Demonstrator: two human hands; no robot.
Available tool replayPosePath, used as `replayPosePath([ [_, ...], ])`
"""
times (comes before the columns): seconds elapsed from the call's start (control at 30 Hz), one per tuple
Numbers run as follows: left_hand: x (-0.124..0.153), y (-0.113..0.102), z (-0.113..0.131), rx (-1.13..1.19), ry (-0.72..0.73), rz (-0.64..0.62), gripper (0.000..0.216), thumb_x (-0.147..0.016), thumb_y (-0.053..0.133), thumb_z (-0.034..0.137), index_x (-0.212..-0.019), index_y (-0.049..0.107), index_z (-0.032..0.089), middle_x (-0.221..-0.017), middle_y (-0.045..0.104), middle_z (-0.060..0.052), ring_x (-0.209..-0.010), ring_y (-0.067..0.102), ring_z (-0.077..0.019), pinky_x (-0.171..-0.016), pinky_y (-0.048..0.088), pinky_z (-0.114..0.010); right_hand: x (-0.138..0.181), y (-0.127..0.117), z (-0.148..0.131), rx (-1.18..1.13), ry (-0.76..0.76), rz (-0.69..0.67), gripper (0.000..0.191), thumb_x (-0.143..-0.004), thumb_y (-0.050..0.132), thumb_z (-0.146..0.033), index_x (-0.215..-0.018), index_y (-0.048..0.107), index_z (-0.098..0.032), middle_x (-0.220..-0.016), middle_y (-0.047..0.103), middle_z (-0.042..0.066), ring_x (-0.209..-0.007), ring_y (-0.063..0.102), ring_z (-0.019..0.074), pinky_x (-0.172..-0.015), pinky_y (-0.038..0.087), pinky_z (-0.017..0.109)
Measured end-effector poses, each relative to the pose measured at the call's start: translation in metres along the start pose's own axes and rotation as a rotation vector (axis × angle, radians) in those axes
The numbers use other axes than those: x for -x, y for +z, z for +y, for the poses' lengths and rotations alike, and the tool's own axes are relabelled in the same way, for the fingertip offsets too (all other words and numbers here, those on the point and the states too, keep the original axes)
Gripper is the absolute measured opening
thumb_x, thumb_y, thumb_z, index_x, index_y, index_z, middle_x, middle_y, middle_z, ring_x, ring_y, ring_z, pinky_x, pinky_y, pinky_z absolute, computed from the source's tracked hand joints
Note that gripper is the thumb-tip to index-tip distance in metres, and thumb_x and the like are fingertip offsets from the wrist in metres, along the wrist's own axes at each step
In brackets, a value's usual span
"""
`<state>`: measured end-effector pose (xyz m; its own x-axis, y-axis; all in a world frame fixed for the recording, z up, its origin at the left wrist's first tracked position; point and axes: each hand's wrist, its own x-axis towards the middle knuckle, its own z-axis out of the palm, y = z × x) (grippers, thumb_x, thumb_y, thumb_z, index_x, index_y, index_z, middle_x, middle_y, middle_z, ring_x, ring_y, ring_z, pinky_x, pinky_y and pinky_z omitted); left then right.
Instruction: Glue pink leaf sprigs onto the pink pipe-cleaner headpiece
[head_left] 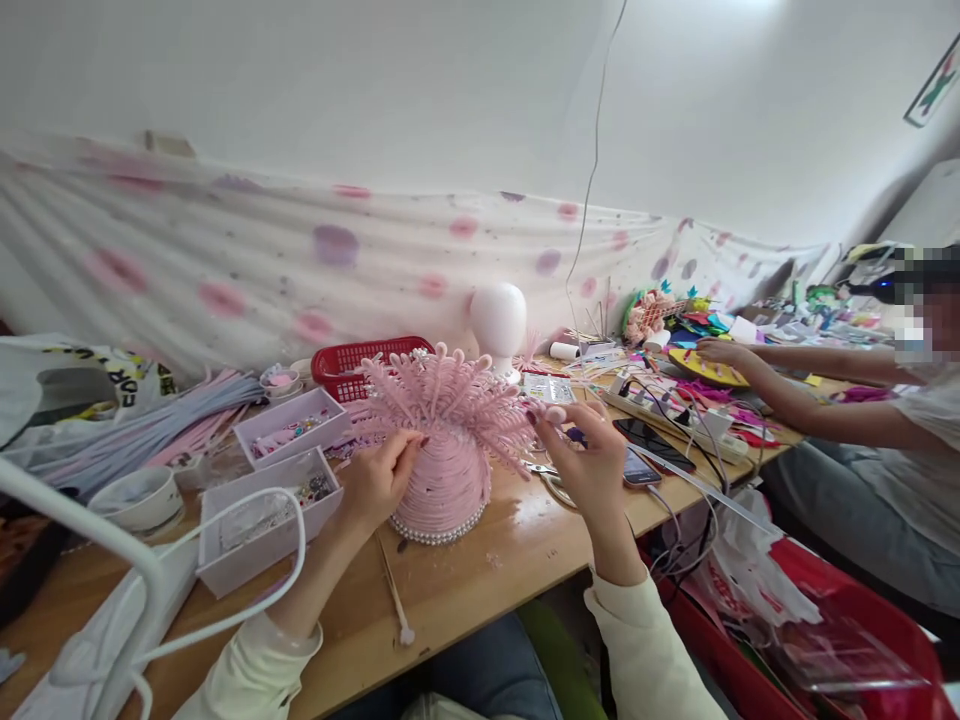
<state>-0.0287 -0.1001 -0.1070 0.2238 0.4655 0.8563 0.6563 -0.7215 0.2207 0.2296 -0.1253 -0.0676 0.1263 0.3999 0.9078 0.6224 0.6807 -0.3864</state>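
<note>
A pink dome-shaped headpiece (pixel 444 470) wound from pipe cleaners stands on the wooden table (pixel 465 580), with a pearl string round its base and branching pink sprays on top. My left hand (pixel 379 480) is at its left side, fingers curled and pinching a spray. My right hand (pixel 583 455) is at its right side, fingertips pinched on the tip of another pink spray.
Two lilac trays (pixel 262 520) of beads sit left, with pipe cleaner bundles (pixel 165 420), a red basket (pixel 352 362) and a white mannequin head (pixel 499 320) behind. Phones (pixel 645 435) and a power strip lie right. Another person's arms (pixel 787 385) work at the far right. A stick (pixel 394 590) lies near the front edge.
</note>
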Motion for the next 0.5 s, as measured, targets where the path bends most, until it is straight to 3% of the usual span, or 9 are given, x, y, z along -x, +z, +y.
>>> replayPosePath([
  [0.1, 0.003, 0.0, 0.011, 0.035, 0.028, -0.064, 0.03, -0.098, 0.052, 0.041, -0.092, 0.07, 0.017, -0.051, 0.06, 0.006, -0.043, 0.056, -0.0093, -0.047, 0.039, -0.02, 0.011, -0.012, -0.013, -0.103, 0.033, -0.042, 0.015, -0.085, 0.071, -0.016, -0.075, 0.063, -0.024, -0.075, 0.068, -0.002, -0.074, 0.054, 0.0165, -0.074, 0.041, 0.031],
  [0.2, 0.004, 0.002, 0.027, 0.081, 0.107, -0.165, 0.032, -0.099, 0.05, 0.041, -0.098, 0.071, 0.017, -0.068, 0.069, 0.001, -0.058, 0.065, -0.011, -0.056, 0.046, -0.021, 0.028, -0.011, -0.023, -0.257, 0.118, -0.131, 0.013, -0.084, 0.072, -0.018, -0.076, 0.064, -0.024, -0.077, 0.067, -0.002, -0.076, 0.055, 0.0166, -0.074, 0.043, 0.032],
  [0.27, 0.006, 0.004, 0.033, 0.055, 0.163, -0.204, 0.034, -0.102, 0.045, 0.034, -0.088, 0.071, 0.017, -0.074, 0.071, -0.001, -0.064, 0.068, -0.012, -0.057, 0.047, -0.022, 0.04, -0.003, -0.026, -0.373, 0.252, -0.096, 0.013, -0.082, 0.075, -0.022, -0.074, 0.064, -0.023, -0.076, 0.066, -0.001, -0.076, 0.056, 0.0168, -0.073, 0.045, 0.031],
  [0.33, 0.011, 0.005, 0.035, -0.012, 0.2, -0.188, 0.035, -0.102, 0.044, 0.028, -0.083, 0.07, 0.016, -0.073, 0.071, -0.001, -0.062, 0.067, -0.0128, -0.055, 0.047, -0.023, 0.05, 0.008, -0.028, -0.471, 0.425, 0.018, 0.016, -0.08, 0.078, -0.028, -0.073, 0.065, -0.022, -0.076, 0.065, 0.0, -0.075, 0.058, 0.0167, -0.073, 0.047, 0.031],
  [0.4, 0.015, 0.005, 0.034, -0.082, 0.247, -0.125, 0.029, -0.101, 0.045, 0.025, -0.089, 0.07, 0.015, -0.077, 0.073, -0.002, -0.064, 0.069, -0.0142, -0.055, 0.048, -0.024, 0.057, 0.017, -0.029, -0.533, 0.576, 0.111, 0.019, -0.075, 0.08, -0.034, -0.073, 0.067, -0.021, -0.075, 0.066, 0.0, -0.074, 0.059, 0.017, -0.073, 0.048, 0.032],
  [0.5, 0.019, 0.004, 0.032, -0.189, 0.359, -0.022, 0.025, -0.101, 0.043, 0.016, -0.102, 0.068, 0.012, -0.081, 0.076, -0.005, -0.066, 0.071, -0.016, -0.057, 0.051, -0.025, 0.061, 0.023, -0.032, -0.565, 0.697, 0.129, 0.025, -0.071, 0.082, -0.04, -0.072, 0.068, -0.019, -0.073, 0.065, 0.001, -0.073, 0.059, 0.017, -0.072, 0.049, 0.032],
])
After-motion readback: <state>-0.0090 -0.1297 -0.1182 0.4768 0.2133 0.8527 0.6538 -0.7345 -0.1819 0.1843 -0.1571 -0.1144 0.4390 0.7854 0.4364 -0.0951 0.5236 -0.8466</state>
